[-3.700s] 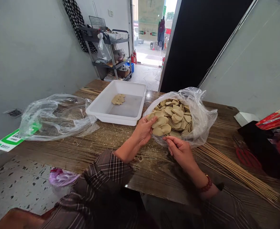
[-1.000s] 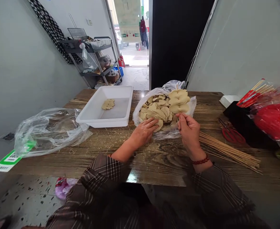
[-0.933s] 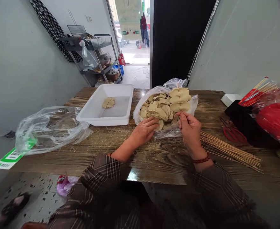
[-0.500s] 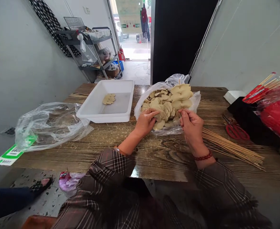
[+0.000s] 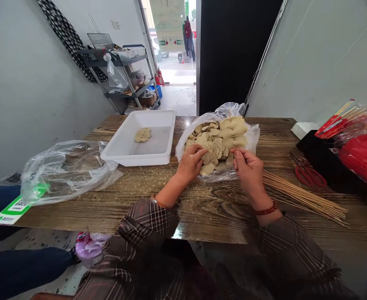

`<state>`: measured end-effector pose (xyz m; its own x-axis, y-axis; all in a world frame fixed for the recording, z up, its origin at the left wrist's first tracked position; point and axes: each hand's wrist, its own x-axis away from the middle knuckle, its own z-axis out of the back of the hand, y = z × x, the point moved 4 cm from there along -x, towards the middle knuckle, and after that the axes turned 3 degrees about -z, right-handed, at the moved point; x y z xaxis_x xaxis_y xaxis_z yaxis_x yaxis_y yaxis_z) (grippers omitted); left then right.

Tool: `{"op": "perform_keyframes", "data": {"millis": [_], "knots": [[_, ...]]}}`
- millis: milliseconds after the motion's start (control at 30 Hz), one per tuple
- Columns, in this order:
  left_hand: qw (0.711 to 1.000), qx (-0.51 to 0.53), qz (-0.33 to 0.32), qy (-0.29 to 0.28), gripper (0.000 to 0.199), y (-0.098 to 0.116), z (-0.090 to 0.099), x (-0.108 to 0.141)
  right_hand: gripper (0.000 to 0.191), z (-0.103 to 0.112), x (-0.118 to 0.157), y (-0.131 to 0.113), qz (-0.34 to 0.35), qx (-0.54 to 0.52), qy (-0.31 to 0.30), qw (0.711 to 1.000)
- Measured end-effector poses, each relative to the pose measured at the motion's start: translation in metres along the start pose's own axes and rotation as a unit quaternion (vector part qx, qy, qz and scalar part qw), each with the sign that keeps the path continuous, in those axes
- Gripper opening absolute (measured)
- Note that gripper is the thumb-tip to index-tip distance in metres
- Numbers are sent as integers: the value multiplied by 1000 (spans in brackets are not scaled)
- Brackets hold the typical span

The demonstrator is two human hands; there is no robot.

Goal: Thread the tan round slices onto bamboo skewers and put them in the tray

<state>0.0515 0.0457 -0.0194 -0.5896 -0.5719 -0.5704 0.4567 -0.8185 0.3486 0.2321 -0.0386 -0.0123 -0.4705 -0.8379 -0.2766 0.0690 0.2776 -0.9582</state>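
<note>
My right hand (image 5: 248, 166) is closed on the lower end of a bamboo skewer (image 5: 235, 146). Several flat beige slices (image 5: 232, 127) are threaded along that skewer, above my fingers. Over the near left side of an open clear plastic bag (image 5: 252, 135), my left hand (image 5: 190, 163) pinches at the edge of a beige slice (image 5: 207, 156). A heap of loose slices (image 5: 213, 134) fills the bag. Left of it, a white plastic tub (image 5: 136, 159) contains one skewer of threaded slices (image 5: 142, 134).
Bare bamboo skewers (image 5: 305, 196) lie by my right wrist, with red-handled scissors (image 5: 310, 175) and a black box (image 5: 327, 162) beyond. A crumpled clear bag (image 5: 74, 171) and a green-white card (image 5: 17, 210) occupy the left. Another person's leg (image 5: 30, 266) is at lower left.
The skewer with its slices has shifted slightly and tips a bit more to the left; both hands stay nearly in place. The other person's legs have moved at lower left.
</note>
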Motion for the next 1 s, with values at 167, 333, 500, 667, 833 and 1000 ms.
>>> {"op": "perform_keyframes", "data": {"millis": [167, 333, 500, 667, 833, 1000], "knots": [[997, -67, 2, -32, 30, 3, -1, 2, 35, 0, -1, 1, 7, -1, -3, 1000], [991, -130, 1, -37, 10, 8, 1, 1, 36, -1, 2, 2, -10, 0, -2, 1000], [992, -116, -22, -41, 14, 13, 3, 4, 35, 0, 5, 4, -14, 8, 0, 1000], [989, 121, 79, -3, 11, 6, 8, 7, 34, 0, 7, 5, -23, 3, -8, 1000], [859, 427, 268, 93, 13, -11, 18, 11, 33, -4, 11, 5, -42, 23, -53, 997], [720, 591, 325, 161, 34, -14, 32, 10, 31, -15, 18, 1, -45, 43, -152, 986]]}}
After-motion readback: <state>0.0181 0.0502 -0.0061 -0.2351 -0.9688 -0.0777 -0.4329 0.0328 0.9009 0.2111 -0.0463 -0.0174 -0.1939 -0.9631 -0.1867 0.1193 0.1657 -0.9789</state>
